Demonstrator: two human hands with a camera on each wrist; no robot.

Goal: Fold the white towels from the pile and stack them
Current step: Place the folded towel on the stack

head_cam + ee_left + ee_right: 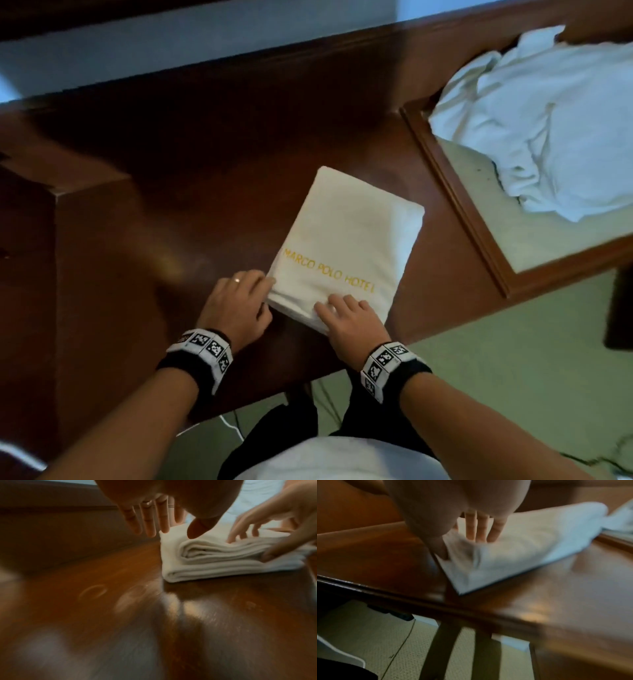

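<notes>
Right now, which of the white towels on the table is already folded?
The folded towel with yellow MARCO POLO HOTEL lettering, lying flat under the left hand and right hand. The other white towels lie crumpled in the pile at the far right.

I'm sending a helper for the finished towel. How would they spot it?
On the dark wooden table, near its front edge, lies the folded towel under both hands. Unlike the crumpled white pile to its right, it is a flat rectangle with yellow lettering.
</notes>
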